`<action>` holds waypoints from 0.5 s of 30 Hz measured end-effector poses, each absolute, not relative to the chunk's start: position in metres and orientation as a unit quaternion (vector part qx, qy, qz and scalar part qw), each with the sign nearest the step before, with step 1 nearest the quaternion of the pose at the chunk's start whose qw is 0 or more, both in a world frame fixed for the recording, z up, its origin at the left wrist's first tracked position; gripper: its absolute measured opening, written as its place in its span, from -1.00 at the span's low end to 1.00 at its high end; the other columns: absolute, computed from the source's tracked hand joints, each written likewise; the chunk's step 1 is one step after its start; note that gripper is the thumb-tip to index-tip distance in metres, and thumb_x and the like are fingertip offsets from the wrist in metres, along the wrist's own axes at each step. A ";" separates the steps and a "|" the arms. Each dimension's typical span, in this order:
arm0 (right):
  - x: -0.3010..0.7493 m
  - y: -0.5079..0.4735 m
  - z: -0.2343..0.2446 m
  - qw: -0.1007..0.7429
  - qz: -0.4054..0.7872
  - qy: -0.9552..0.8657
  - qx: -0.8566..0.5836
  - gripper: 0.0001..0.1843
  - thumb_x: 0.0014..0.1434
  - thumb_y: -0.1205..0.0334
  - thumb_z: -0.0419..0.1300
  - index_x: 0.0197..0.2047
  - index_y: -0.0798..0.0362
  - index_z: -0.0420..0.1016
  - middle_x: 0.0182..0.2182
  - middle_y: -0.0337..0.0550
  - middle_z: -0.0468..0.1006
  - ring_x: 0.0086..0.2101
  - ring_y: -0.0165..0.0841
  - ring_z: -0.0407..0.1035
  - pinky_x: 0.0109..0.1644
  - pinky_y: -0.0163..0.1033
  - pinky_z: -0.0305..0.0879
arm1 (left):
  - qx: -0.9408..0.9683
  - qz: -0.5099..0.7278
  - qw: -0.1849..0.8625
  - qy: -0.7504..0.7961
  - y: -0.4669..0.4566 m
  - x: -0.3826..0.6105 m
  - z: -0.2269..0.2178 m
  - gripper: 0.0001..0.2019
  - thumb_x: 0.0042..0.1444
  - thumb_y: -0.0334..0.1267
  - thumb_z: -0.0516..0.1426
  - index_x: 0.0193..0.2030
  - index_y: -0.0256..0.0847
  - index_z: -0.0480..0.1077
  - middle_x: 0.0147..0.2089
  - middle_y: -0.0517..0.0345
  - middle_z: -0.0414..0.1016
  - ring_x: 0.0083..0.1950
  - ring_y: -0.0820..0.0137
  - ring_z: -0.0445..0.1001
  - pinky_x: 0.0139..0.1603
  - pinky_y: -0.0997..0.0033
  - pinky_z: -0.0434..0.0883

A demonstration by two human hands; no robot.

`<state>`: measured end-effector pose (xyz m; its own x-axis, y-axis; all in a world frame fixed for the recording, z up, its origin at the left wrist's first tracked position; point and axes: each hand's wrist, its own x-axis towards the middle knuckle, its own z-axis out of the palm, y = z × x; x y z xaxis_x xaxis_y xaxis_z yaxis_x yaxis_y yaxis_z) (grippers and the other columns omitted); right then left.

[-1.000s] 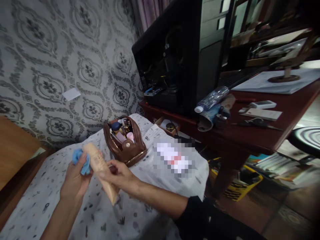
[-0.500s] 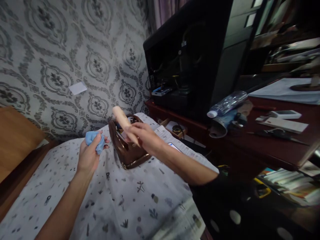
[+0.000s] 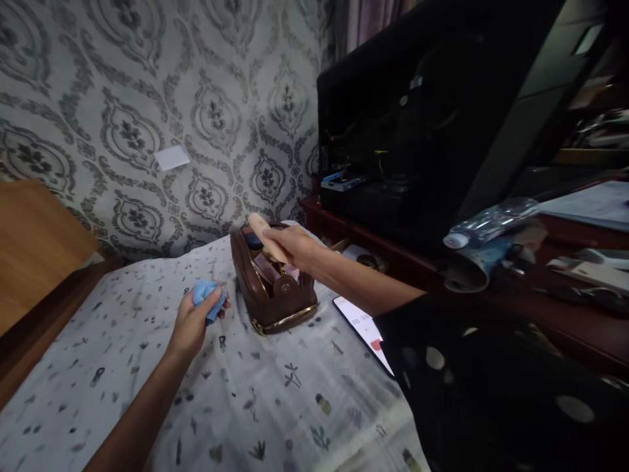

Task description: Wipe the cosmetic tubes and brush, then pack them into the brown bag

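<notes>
My right hand (image 3: 295, 248) is closed round a beige tube (image 3: 266, 235) and holds it over the open mouth of a brown leather pouch (image 3: 275, 296). Several small cosmetic items fill the pouch, which stands on a patterned white sheet (image 3: 246, 400). My left hand (image 3: 194, 324) rests on the sheet just left of the pouch, its fingers gripping a crumpled blue cloth (image 3: 206, 295).
A phone (image 3: 362, 324) with a lit screen lies on the sheet right of the pouch. A dark red desk (image 3: 565, 314) at the right carries a black computer case (image 3: 417, 118), a plastic bottle (image 3: 491, 221) and papers. Patterned wallpaper is behind; a wooden board (image 3: 34, 242) stands at left.
My right hand has carried the beige tube away from the blue cloth, up and over to the pouch opening. My left hand stayed on the sheet with the cloth. The view shifted left.
</notes>
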<state>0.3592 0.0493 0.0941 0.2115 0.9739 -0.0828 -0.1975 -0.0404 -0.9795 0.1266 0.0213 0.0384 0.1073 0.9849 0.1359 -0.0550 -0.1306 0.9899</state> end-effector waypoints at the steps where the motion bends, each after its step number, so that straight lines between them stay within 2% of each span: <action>1: 0.359 0.051 0.096 0.584 0.530 -0.359 -0.499 -0.79 0.09 0.20 0.36 -0.30 0.10 0.45 -0.59 -0.23 0.47 -0.54 -0.37 0.38 -0.50 -0.31 0.34 | 0.550 0.511 0.506 0.425 0.021 0.125 0.036 -0.46 -0.19 0.05 0.42 -0.18 -0.30 0.45 -0.40 0.14 0.52 -0.40 0.40 0.48 -0.49 0.49 0.37; 5: 0.358 0.055 0.105 0.642 0.548 -0.309 -0.437 -0.86 0.07 0.35 0.31 -0.33 0.08 0.40 -0.59 -0.26 0.46 -0.49 -0.38 0.41 -0.36 -0.28 0.43 | 0.563 0.486 0.516 0.426 0.021 0.117 0.023 -0.47 -0.14 0.07 0.40 -0.16 -0.29 0.45 -0.40 0.14 0.53 -0.39 0.39 0.47 -0.46 0.48 0.38; 9: 0.358 0.056 0.102 0.718 0.456 -0.344 -0.397 -0.67 -0.13 0.51 0.33 -0.34 0.03 0.32 -0.52 -0.37 0.49 -0.42 -0.42 0.43 -0.22 -0.28 0.44 | 0.580 0.459 0.516 0.432 0.021 0.110 0.014 -0.50 -0.07 0.06 0.37 -0.13 -0.29 0.45 -0.39 0.12 0.54 -0.37 0.39 0.47 -0.42 0.47 0.39; 12: 0.358 0.058 0.093 0.700 0.410 -0.430 -0.397 -0.55 -0.25 0.51 0.36 -0.29 0.02 0.33 -0.41 -0.38 0.56 -0.31 -0.38 0.49 -0.09 -0.22 0.45 | 0.587 0.440 0.513 0.445 0.019 0.107 0.010 -0.50 -0.07 0.07 0.36 -0.13 -0.28 0.46 -0.40 0.12 0.53 -0.39 0.39 0.46 -0.42 0.46 0.40; 15: 0.359 0.060 0.086 0.660 0.369 -0.496 -0.427 -0.53 -0.28 0.48 0.37 -0.27 0.03 0.36 -0.37 -0.34 0.60 -0.28 -0.33 0.50 -0.07 -0.17 0.44 | 0.585 0.427 0.517 0.456 0.016 0.106 0.010 -0.47 -0.12 0.10 0.37 -0.15 -0.27 0.46 -0.43 0.13 0.52 -0.41 0.37 0.47 -0.43 0.44 0.40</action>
